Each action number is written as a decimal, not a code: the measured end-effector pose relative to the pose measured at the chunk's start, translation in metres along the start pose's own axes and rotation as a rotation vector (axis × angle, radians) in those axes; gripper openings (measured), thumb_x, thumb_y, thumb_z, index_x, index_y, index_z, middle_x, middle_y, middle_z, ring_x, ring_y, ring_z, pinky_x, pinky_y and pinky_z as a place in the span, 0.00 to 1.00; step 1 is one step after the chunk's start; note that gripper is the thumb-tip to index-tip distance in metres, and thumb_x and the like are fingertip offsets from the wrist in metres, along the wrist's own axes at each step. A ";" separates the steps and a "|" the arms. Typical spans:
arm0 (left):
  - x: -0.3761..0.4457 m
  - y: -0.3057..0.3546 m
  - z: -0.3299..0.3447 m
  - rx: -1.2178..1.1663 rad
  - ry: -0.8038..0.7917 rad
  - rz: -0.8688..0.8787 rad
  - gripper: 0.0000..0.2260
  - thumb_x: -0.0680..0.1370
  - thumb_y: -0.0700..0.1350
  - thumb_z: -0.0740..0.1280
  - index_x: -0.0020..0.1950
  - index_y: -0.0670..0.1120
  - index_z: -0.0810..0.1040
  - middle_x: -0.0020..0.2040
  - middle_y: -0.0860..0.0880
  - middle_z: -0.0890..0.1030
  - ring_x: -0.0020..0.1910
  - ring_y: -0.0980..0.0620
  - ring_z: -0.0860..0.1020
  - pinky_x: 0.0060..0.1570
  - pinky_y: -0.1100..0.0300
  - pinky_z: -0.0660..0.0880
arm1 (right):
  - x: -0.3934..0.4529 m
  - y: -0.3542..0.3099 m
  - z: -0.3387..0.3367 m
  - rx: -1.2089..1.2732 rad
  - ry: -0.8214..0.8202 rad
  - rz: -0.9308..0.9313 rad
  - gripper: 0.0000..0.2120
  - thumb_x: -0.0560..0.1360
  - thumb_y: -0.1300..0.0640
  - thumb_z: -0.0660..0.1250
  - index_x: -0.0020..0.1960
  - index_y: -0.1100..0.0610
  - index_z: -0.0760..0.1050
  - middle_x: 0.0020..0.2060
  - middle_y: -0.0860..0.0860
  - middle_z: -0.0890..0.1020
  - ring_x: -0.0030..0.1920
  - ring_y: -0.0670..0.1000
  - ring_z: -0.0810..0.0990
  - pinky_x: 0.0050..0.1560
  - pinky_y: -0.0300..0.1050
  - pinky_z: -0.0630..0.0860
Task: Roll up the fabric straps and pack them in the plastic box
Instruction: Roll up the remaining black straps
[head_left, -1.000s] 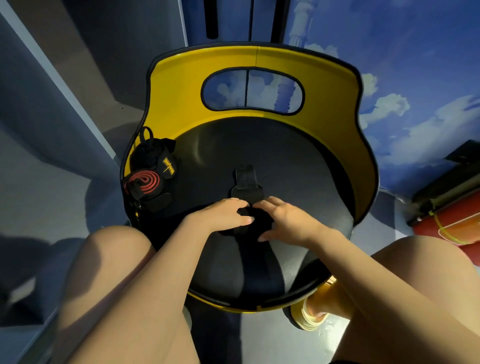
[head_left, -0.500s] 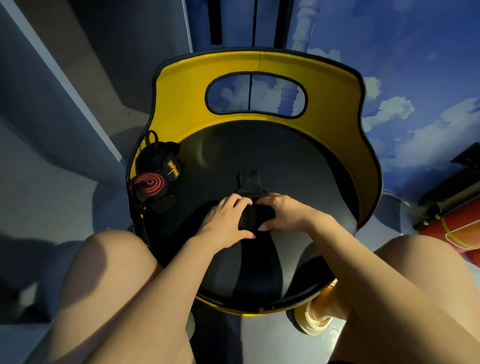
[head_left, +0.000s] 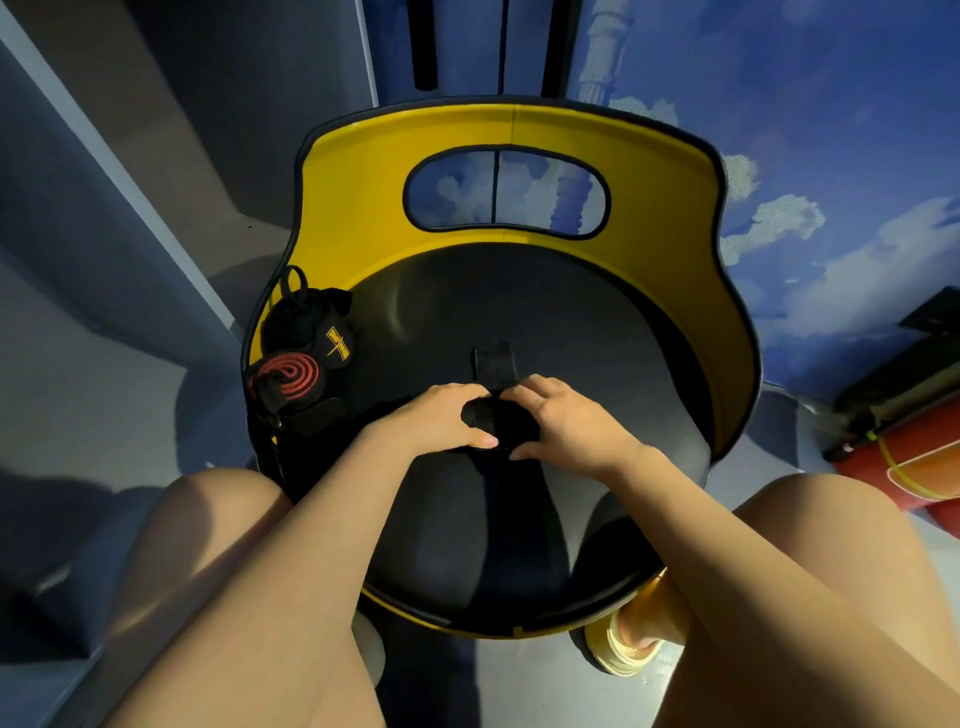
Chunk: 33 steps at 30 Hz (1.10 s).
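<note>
Person seated, bare knees (head_left: 208, 545) nearest, one on each side of a round black seat (head_left: 519, 312) with a yellow back (head_left: 363, 197); a foot in a yellow sandal (head_left: 623, 649) shows under the seat's near edge. Both forearms reach in over the seat. Left hand (head_left: 441, 418) and right hand (head_left: 569, 423) meet at the middle of the seat, fingers curled round a black strap roll (head_left: 501, 421) held between them, one hand at each end of the roll; thumbs tucked on its near side. The unrolled tail of the strap (head_left: 493, 361) lies flat on the seat just beyond the hands, pointing toward the yellow back. At the seat's left edge, well apart from the hands, two finished rolls sit side by side and touching: one showing a red spiral (head_left: 285, 376), nearer, and a black one with a yellow mark (head_left: 311, 327) behind it. Farther off, an oval cut-out (head_left: 506, 192) in the seat back, and a wall painted with sky and clouds (head_left: 831, 182). A red object (head_left: 909, 457) lies on the floor to the right.
</note>
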<state>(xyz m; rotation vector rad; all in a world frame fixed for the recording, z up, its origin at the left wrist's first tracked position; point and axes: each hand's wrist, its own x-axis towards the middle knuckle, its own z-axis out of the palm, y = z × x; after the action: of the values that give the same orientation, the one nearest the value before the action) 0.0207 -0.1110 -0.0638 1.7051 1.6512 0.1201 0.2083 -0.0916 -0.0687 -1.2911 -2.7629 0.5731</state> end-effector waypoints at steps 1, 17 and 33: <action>0.003 0.000 -0.002 -0.005 -0.017 -0.011 0.32 0.73 0.54 0.71 0.74 0.52 0.63 0.73 0.50 0.65 0.70 0.49 0.65 0.66 0.54 0.66 | 0.000 0.000 0.004 -0.005 0.014 0.005 0.33 0.70 0.50 0.72 0.71 0.52 0.63 0.63 0.50 0.70 0.64 0.53 0.67 0.59 0.51 0.73; 0.009 0.005 0.007 0.203 0.278 0.129 0.25 0.73 0.49 0.72 0.68 0.51 0.67 0.65 0.52 0.69 0.65 0.49 0.69 0.62 0.54 0.67 | 0.044 0.022 -0.022 0.176 -0.223 0.063 0.25 0.72 0.51 0.71 0.67 0.53 0.70 0.57 0.54 0.73 0.58 0.53 0.73 0.54 0.40 0.67; 0.053 0.000 -0.032 0.104 0.009 0.001 0.26 0.76 0.55 0.66 0.72 0.50 0.65 0.68 0.49 0.70 0.64 0.49 0.71 0.63 0.53 0.70 | 0.045 0.022 0.009 0.100 0.109 0.110 0.36 0.68 0.53 0.74 0.72 0.53 0.62 0.66 0.52 0.68 0.65 0.56 0.66 0.61 0.54 0.72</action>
<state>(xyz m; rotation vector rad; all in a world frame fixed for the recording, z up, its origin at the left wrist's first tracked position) 0.0124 -0.0493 -0.0630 1.7844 1.6894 0.0433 0.1937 -0.0478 -0.0901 -1.4137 -2.5554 0.6189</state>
